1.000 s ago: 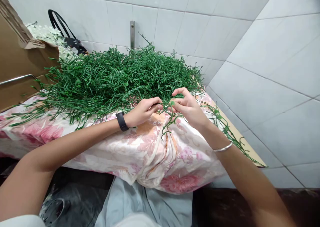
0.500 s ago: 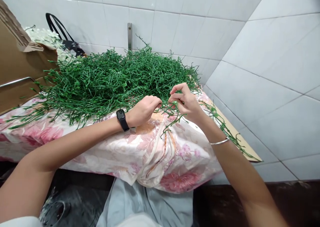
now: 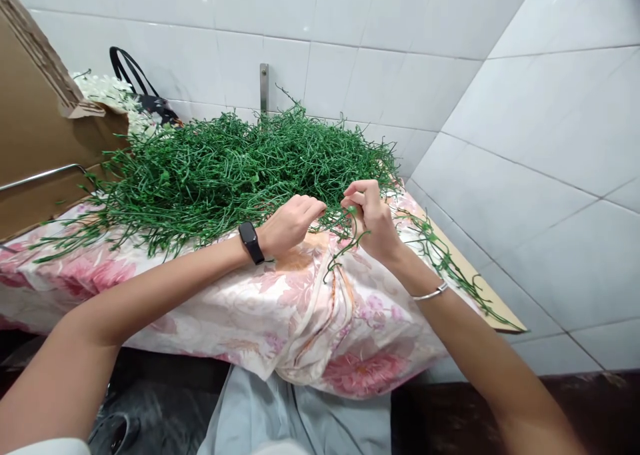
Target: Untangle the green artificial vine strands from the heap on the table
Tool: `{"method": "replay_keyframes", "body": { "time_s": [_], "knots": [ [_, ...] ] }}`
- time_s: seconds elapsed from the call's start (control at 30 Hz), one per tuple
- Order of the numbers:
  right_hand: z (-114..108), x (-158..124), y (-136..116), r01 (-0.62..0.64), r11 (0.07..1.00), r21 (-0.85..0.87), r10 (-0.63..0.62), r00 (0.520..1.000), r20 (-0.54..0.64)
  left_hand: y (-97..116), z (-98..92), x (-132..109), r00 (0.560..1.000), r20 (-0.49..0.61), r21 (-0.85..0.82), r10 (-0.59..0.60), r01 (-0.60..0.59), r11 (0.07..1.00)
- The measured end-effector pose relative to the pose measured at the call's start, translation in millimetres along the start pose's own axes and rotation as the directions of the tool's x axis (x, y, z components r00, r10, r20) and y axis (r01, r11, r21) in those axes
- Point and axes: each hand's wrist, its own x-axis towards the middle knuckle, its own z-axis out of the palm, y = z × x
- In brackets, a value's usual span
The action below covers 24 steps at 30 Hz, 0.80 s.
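A large heap of thin green stems, which look like artificial plant stems, lies across a floral tablecloth. At its front edge, my left hand, back turned up and a black watch on the wrist, has its fingertips pinched together; what is between them is hidden. Just to its right, my right hand pinches a branching green stem between thumb and fingers. That stem hangs down over the cloth. The fingertips of both hands are a short gap apart.
A cardboard box stands at the left, near white flowers and a dark bag. More green stems trail along a pale board at right. White tiled walls close off the back and right.
The whole scene sits slightly lower in the picture, as the head view has tilted up. My right hand has turned a little; both hands keep their closed pinch near the same spot.
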Motion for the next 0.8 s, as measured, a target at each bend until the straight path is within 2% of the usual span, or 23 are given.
{"method": "replay_keyframes", "body": {
  "time_s": [0.23, 0.3, 0.37, 0.4, 0.43, 0.5, 0.53, 0.6, 0.63, 0.7, 0.8],
  "knots": [
    [7.5, 0.5, -7.0, 0.017, 0.997, -0.079, -0.018, 1.000, -0.017, 3.6, 6.3, -0.8, 1.000, 0.007, -0.058, -0.023, 0.023, 0.998],
    [3.0, 3.7, -2.1, 0.033, 0.996, -0.081, -0.035, 0.999, -0.022, 2.3, 8.2, -4.0, 1.000, 0.013, -0.085, -0.025, 0.026, 0.996],
    [-13.1, 7.0, 13.0, -0.004, 0.997, -0.072, -0.008, 0.988, -0.157, -1.2, 9.4, -8.8, 0.997, 0.013, -0.118, -0.081, 0.082, 0.990],
    [-25.1, 8.0, 23.8, -0.054, 0.997, -0.059, 0.033, 0.951, -0.307, -3.6, 9.8, -11.3, 0.991, 0.010, -0.141, -0.134, 0.134, 0.981],
    [-38.3, 8.4, 35.6, -0.119, 0.993, -0.002, 0.103, 0.863, -0.494, -6.1, 10.2, -13.3, 0.975, -0.012, -0.168, -0.221, 0.216, 0.962],
    [-61.5, 7.0, 57.1, -0.173, 0.978, 0.120, 0.207, 0.700, -0.683, -9.9, 11.1, -15.1, 0.941, -0.043, -0.234, -0.336, 0.318, 0.919],
    [-68.6, 5.4, 64.5, -0.228, 0.961, 0.157, 0.274, 0.687, -0.674, -11.0, 11.6, -14.7, 0.933, -0.061, -0.266, -0.355, 0.328, 0.907],
    [-69.8, 1.2, 70.3, -0.404, 0.904, 0.137, 0.419, 0.783, -0.460, -11.3, 12.6, -12.0, 0.927, -0.083, -0.320, -0.367, 0.324, 0.890],
    [-64.6, -1.0, 69.1, -0.447, 0.892, 0.070, 0.443, 0.833, -0.330, -10.8, 12.8, -10.4, 0.923, -0.083, -0.345, -0.376, 0.328, 0.880],
    [-48.9, -4.7, 62.0, -0.442, 0.896, -0.051, 0.434, 0.893, -0.121, -9.1, 12.3, -7.8, 0.914, -0.074, -0.382, -0.400, 0.344, 0.858],
    [-30.4, -6.8, 50.8, -0.398, 0.907, -0.140, 0.408, 0.911, 0.060, -6.5, 9.2, -6.7, 0.924, -0.072, -0.407, -0.377, 0.318, 0.857]
  ]
}}
